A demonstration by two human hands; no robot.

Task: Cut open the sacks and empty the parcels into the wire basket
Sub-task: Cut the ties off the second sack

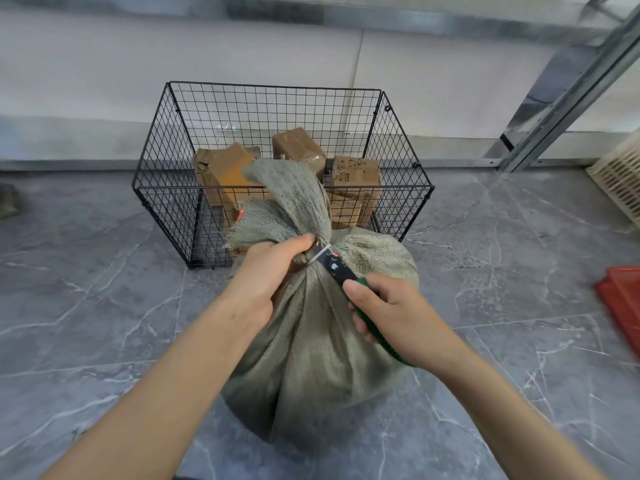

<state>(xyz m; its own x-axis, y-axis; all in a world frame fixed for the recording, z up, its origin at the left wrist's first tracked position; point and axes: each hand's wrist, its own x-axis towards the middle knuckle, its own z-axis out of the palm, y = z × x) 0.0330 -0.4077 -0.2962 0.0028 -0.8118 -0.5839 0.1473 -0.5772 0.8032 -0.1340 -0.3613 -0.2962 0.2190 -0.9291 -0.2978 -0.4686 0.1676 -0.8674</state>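
On floor | left hand (266, 271) grips sack (311, 341) neck | right hand (391, 313) holds knife (337, 268)

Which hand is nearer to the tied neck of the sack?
Left. The left hand grips the sack at its tied neck; the right hand is farther back beside the sack, holding the knife whose blade reaches the neck.

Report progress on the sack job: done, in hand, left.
Done: several parcels lie in the wire basket. In hand: the left hand grips the sack by its neck; the right hand holds a knife, blade at the tie. Left: sack still tied shut, not yet emptied.
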